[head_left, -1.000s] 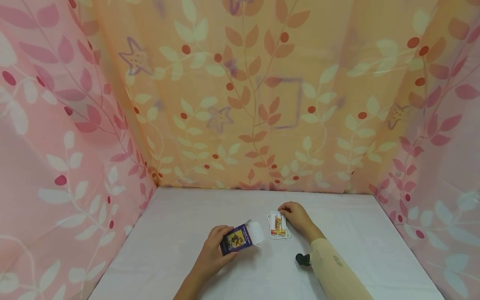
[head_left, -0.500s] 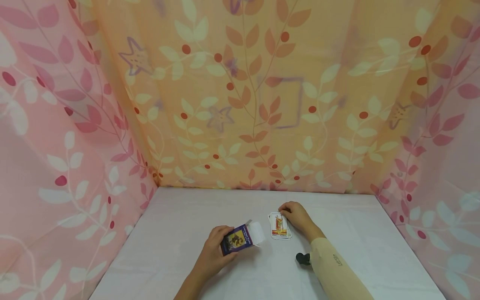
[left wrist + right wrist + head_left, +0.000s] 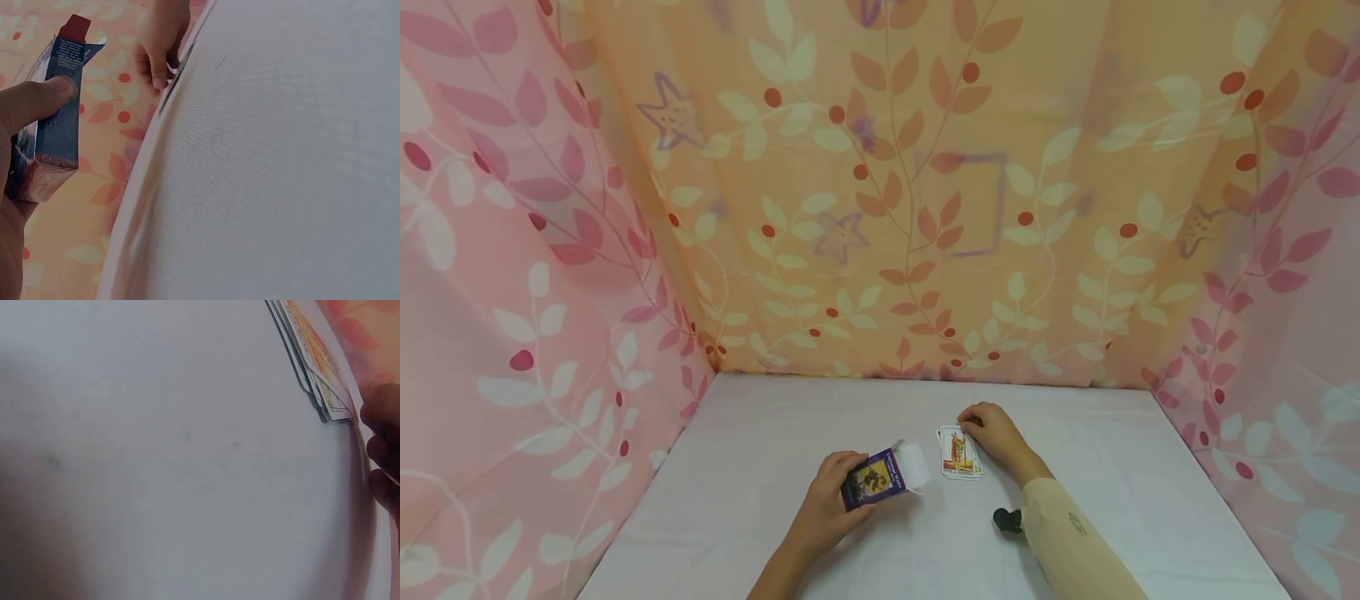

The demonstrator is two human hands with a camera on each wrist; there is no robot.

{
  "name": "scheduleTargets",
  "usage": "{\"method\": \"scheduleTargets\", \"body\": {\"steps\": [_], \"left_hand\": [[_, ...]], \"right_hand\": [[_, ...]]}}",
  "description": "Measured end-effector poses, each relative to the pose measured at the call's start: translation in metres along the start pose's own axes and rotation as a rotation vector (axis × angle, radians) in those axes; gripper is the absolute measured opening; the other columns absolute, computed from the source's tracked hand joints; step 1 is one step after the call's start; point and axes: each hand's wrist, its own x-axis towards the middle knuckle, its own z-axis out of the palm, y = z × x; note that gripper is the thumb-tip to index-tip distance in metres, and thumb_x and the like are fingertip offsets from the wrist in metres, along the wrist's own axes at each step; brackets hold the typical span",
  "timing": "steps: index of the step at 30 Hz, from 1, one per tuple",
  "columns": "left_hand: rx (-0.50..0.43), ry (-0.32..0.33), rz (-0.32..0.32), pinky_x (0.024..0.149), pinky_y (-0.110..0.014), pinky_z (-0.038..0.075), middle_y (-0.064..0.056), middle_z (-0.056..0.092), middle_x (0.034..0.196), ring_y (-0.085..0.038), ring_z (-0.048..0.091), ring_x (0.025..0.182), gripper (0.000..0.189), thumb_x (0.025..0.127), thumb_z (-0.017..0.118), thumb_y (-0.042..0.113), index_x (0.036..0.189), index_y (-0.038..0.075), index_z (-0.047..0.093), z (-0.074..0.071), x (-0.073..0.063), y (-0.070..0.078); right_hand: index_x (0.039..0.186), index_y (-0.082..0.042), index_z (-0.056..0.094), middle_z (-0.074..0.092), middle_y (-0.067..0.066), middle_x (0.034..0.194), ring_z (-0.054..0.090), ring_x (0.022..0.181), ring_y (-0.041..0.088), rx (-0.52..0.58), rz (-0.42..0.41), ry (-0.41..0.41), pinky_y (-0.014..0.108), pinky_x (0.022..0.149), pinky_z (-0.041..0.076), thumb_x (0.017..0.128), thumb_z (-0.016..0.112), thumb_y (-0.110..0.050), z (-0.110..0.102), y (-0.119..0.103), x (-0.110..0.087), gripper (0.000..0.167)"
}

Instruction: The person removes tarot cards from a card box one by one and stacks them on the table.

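My left hand (image 3: 829,504) holds a dark blue tarot card box (image 3: 876,480) with a picture on its face. The box's end flap stands open towards the right; in the left wrist view my thumb presses the narrow side of the box (image 3: 59,119). A small, slightly uneven pile of tarot cards lies face up on the table to the right of the box. My right hand (image 3: 996,433) reaches over the pile's far right corner, pinching the top tarot card (image 3: 957,452) there. In the right wrist view, curled fingers (image 3: 382,450) are right by the cards (image 3: 315,362).
A white cloth covers the table (image 3: 737,433). Beside my right sleeve (image 3: 1067,525) a small black object (image 3: 1006,520) sticks out. Flower-patterned curtains (image 3: 850,208) enclose the table at the back and both sides.
The top card has shifted slightly towards me and turned a little on the pile. My right hand has barely moved; my left hand and the box stay in place.
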Motion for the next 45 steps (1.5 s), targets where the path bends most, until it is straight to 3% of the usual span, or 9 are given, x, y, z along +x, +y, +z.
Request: {"method": "scheduleTargets", "body": {"steps": [12,26,33,45], "left_hand": [[0.011,-0.006,-0.002,0.105,-0.039,0.052,0.014,0.051,0.137,-0.008,0.052,0.123,0.080,0.073,0.095,0.022,0.143,0.025,0.056,0.000,0.001,0.000],[0.010,0.006,-0.010,0.104,-0.042,0.052,0.013,0.052,0.136,-0.009,0.054,0.123,0.082,0.072,0.095,0.019,0.143,0.027,0.055,-0.003,0.002,0.001],[0.008,0.027,0.015,0.103,-0.041,0.052,0.009,0.055,0.136,-0.012,0.055,0.122,0.083,0.071,0.095,0.019,0.143,0.027,0.055,-0.006,0.004,0.001],[0.020,0.008,-0.002,0.106,-0.046,0.050,0.008,0.056,0.138,-0.014,0.054,0.126,0.083,0.072,0.095,0.021,0.144,0.029,0.054,-0.011,0.009,-0.001]], "right_hand": [[0.102,-0.007,0.078,0.067,-0.003,0.089,0.058,0.086,0.014,-0.033,-0.064,0.038,0.039,0.084,0.050,0.093,0.075,-0.010,-0.004,-0.013,-0.005,0.010],[0.107,-0.010,0.077,0.066,-0.003,0.095,0.056,0.095,0.020,-0.039,0.055,0.048,0.045,0.093,0.050,0.096,0.072,-0.019,-0.002,-0.029,-0.020,0.014],[0.106,-0.013,0.077,0.067,-0.004,0.097,0.057,0.100,0.020,-0.069,0.027,0.100,0.047,0.096,0.049,0.095,0.073,-0.019,-0.004,-0.035,-0.036,0.013],[0.102,-0.015,0.078,0.067,-0.005,0.092,0.057,0.094,0.018,-0.126,-0.051,0.180,0.042,0.086,0.050,0.091,0.077,-0.014,-0.012,-0.049,-0.062,0.011]]}}
